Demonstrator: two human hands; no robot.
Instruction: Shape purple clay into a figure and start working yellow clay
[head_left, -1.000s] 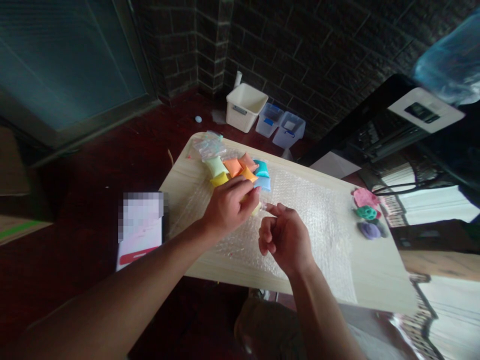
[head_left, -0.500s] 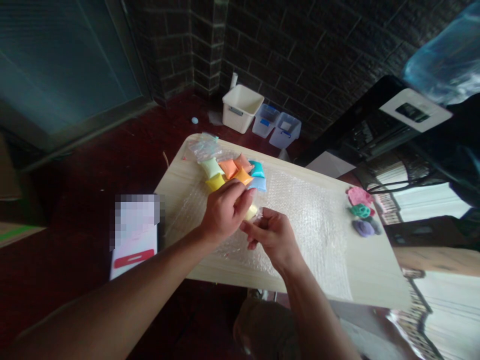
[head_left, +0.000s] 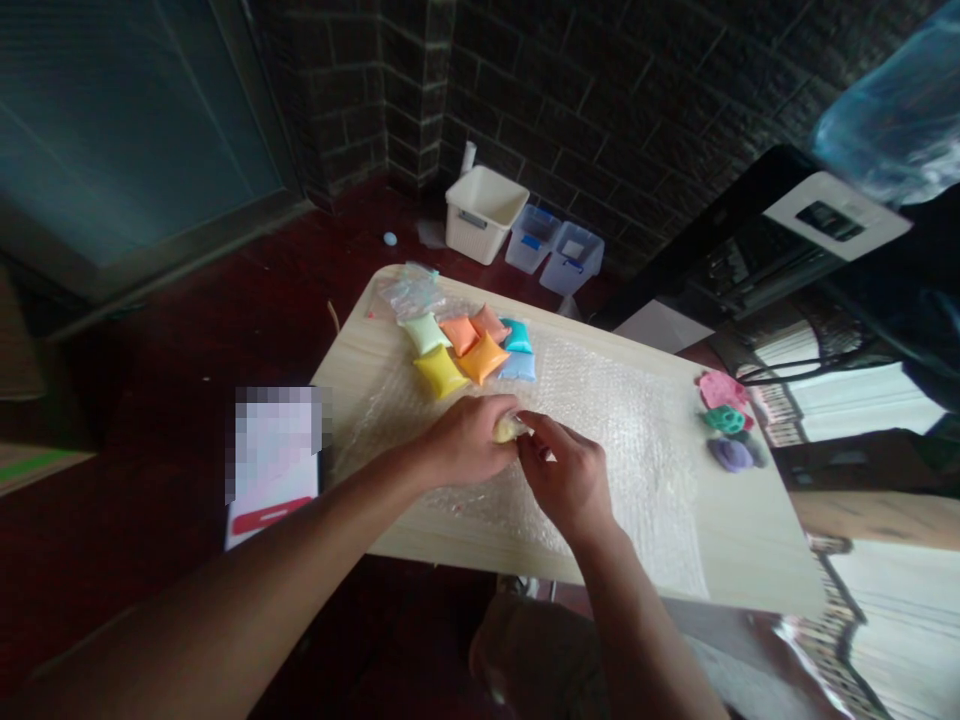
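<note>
Over the bubble wrap [head_left: 622, 420] on the light wooden table [head_left: 742, 560], my left hand [head_left: 461, 445] and my right hand [head_left: 566, 475] meet. Both pinch a small pale yellow packet [head_left: 506, 430] between their fingertips. Behind the hands lies a cluster of several small coloured packets [head_left: 469, 350]: pale green, yellow, orange, pink, teal and light blue. An empty clear plastic bag [head_left: 409, 292] lies at the table's far left corner.
Pink, green and purple shaped pieces [head_left: 726, 420] lie near the table's right edge. A white and red box [head_left: 274, 465] stands left of the table. A white bin [head_left: 480, 213] and two clear tubs [head_left: 555, 250] sit on the floor by the brick wall.
My left hand drew back from the packet cluster toward me with the pale yellow packet. My right hand came in and pinched the same packet. The yellow and orange packets now show uncovered.
</note>
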